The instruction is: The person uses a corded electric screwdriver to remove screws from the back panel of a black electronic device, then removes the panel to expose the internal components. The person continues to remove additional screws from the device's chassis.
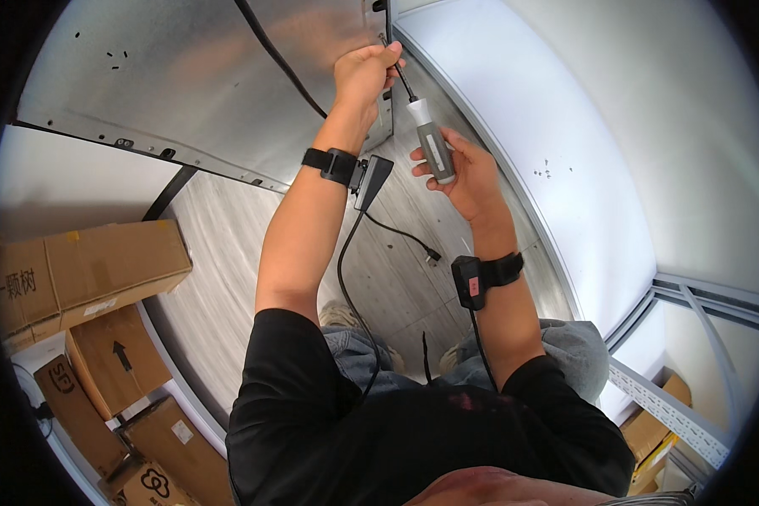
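Observation:
A screwdriver (pixel 435 150) with a grey and white handle and a dark shaft slants up to the right edge of a large sheet-metal panel (pixel 202 93). My right hand (pixel 471 173) holds the handle, thumb on one side and fingers on the other. Up by the panel's edge, my left hand (pixel 366 78) pinches the shaft close to its tip between thumb and fingers. The tip meets the panel near its upper right corner; whether a screw sits there is too small to tell. Black straps with small devices circle both my wrists.
A black cable (pixel 280 59) crosses the panel, and a plug (pixel 433 256) hangs over the wood-look floor (pixel 219 223). Cardboard boxes (pixel 118 270) are stacked at left. A white wall panel (pixel 557 143) rises close on the right, with a metal rack (pixel 675 405) at lower right.

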### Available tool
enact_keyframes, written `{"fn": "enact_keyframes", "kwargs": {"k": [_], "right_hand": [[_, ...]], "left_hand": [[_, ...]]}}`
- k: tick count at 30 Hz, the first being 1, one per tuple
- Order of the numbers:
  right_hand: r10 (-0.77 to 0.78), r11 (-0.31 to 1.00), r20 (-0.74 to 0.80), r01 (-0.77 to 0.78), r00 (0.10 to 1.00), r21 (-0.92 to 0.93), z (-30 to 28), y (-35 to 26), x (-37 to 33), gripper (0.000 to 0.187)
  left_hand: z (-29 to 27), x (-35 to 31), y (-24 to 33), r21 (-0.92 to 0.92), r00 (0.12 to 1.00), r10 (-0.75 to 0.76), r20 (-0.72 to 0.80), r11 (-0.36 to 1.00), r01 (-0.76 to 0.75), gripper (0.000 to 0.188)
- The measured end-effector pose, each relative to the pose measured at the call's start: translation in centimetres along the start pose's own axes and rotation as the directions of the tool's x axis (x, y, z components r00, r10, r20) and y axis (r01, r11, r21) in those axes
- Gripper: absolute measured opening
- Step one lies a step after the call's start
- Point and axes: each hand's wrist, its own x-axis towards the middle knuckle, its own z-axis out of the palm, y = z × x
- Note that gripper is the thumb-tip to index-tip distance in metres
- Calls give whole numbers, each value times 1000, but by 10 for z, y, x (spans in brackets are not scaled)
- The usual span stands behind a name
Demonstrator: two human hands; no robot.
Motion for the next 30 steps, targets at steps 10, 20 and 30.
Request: {"fn": "enact_keyframes", "kwargs": {"k": [10,20,30], "right_hand": [[-263,901,-207,163,942,-402,7,12,5,44],[-361,829,-160,237,919,-507,0,20,9,48],[-213,962,-153,180,965,-203,4,16,10,42]], "left_hand": [[-2,0,-2,46,1000,3,-15,999,-3,17],[4,-5,7,-8,1000,0,-1,1000,0,20],[-3,-1,2,-6,999,-3,51,1000,3,15]]}}
